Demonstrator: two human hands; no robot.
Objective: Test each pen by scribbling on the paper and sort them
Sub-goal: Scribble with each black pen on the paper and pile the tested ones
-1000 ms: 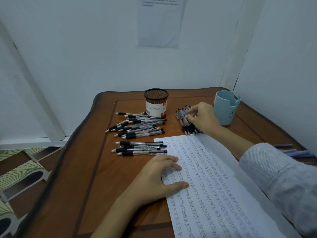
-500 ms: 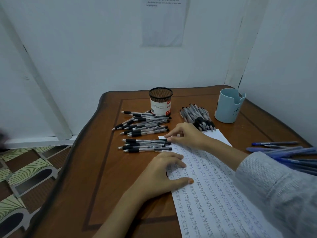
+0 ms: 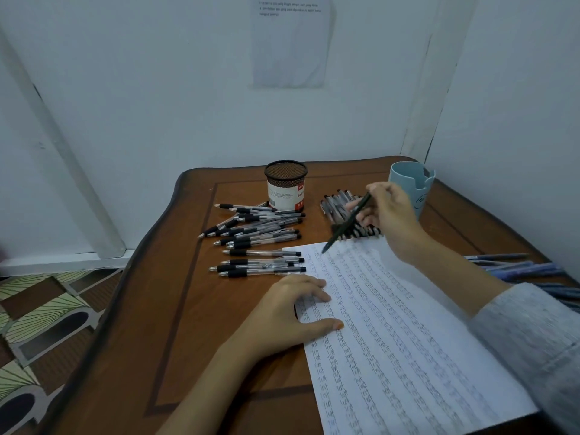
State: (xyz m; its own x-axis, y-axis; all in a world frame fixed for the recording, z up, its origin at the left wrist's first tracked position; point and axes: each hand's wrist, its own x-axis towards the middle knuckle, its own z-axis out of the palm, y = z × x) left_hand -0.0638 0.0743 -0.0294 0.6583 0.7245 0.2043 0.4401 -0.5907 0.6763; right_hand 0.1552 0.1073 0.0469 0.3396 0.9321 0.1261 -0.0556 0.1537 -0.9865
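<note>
A white paper (image 3: 408, 334) covered with rows of scribbles lies on the wooden table (image 3: 175, 309). My left hand (image 3: 288, 315) lies flat on its left edge, fingers spread. My right hand (image 3: 389, 215) holds a dark pen (image 3: 348, 224) raised above the paper's top left corner, its tip pointing down at the sheet. Behind that hand lies a bunch of black pens (image 3: 342, 208). Several black-grip pens (image 3: 257, 233) lie in rows on the table left of the paper. Several blue pens (image 3: 521, 268) lie at the right.
A black mesh pen cup (image 3: 285, 189) with a red and white label stands at the back. A light blue cup (image 3: 414, 189) stands at the back right, close to the wall. A printed sheet (image 3: 288, 42) hangs on the wall. The patterned floor (image 3: 34, 324) shows at the left.
My right hand went from the back bunch to the pens left of the paper, then lifted with a dark pen now held over the paper's top corner. My left hand stayed put.
</note>
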